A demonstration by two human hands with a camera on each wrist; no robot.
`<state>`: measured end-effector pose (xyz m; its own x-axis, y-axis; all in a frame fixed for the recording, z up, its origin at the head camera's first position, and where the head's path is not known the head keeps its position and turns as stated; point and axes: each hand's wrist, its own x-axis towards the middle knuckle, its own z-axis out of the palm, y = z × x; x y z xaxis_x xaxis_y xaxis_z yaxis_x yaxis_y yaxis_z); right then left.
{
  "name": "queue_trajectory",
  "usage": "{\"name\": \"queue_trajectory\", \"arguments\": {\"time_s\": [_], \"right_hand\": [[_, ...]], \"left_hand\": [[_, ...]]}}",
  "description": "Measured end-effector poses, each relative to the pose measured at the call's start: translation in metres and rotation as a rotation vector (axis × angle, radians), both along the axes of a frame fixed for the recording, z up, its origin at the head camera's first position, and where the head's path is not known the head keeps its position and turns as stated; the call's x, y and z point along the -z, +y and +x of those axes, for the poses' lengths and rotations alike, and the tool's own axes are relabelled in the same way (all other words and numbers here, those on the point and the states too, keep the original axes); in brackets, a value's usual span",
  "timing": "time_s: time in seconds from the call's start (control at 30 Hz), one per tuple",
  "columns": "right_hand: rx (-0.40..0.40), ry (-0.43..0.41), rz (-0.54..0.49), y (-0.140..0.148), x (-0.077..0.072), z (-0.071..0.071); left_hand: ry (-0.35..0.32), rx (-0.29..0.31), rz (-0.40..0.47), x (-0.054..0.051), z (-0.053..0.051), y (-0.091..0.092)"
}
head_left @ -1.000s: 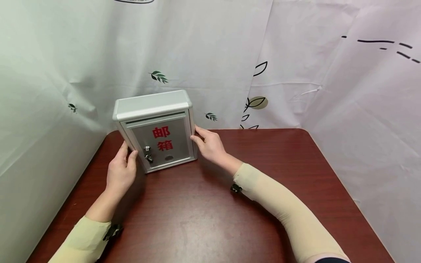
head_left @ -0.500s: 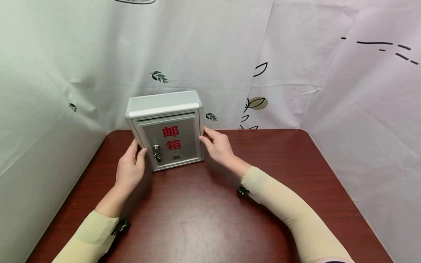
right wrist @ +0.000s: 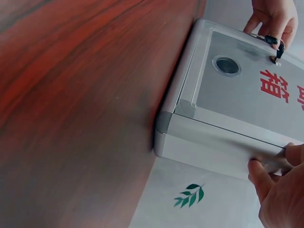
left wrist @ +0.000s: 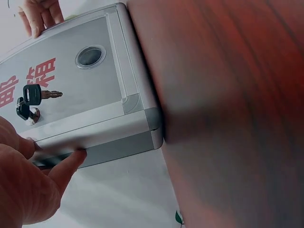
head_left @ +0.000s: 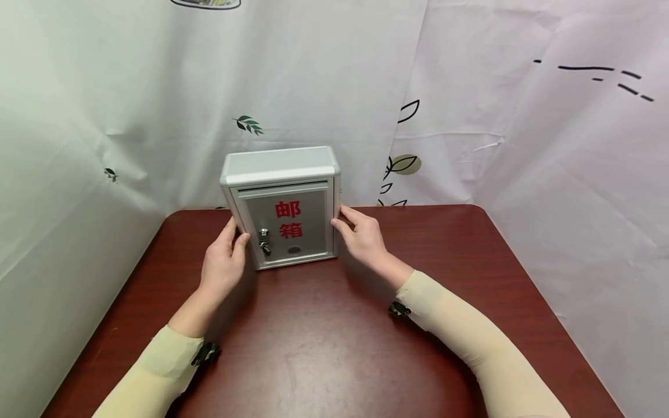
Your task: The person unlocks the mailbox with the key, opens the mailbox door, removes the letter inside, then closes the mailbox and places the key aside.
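A silver metal mailbox (head_left: 317, 215) with red characters stands upright near the back of the table, its front turned toward me. Two keys on a ring (left wrist: 33, 95) hang at the lock on its door, one of them in the keyhole. My left hand (head_left: 222, 267) grips the left side, thumb at the front edge. On the opposite side my right hand (head_left: 364, 239) holds the box in the same way. In both wrist views the base of the mailbox meets the tabletop, and a round dark window (right wrist: 226, 66) shows low on the door.
The mailbox stands on a dark red wooden table (head_left: 324, 348) with rounded back corners. White printed cloth (head_left: 334, 87) hangs close behind the table and along its left and right sides.
Both hands have moved the mailbox to the right along the table, and its front has turned slightly to face me more squarely. The grip of each hand looks the same.
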<state>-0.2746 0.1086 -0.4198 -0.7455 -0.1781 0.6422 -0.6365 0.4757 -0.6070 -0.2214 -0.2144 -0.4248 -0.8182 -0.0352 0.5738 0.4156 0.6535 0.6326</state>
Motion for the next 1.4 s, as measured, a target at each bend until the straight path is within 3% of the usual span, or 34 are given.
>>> {"name": "queue_trajectory", "arguments": {"time_s": [0.33, 1.0, 1.4], "right_hand": [[0.055, 0.061, -0.005, 0.016, 0.004, 0.001], [0.094, 0.03, -0.046, 0.041, 0.003, 0.001], [0.111, 0.06, -0.061, 0.047, 0.006, -0.004]], "left_hand": [[-0.006, 0.04, 0.003, 0.001, -0.01, 0.015], [-0.018, 0.102, -0.002, 0.001, -0.031, 0.038], [-0.027, 0.113, -0.049, 0.0, -0.041, 0.043]]}}
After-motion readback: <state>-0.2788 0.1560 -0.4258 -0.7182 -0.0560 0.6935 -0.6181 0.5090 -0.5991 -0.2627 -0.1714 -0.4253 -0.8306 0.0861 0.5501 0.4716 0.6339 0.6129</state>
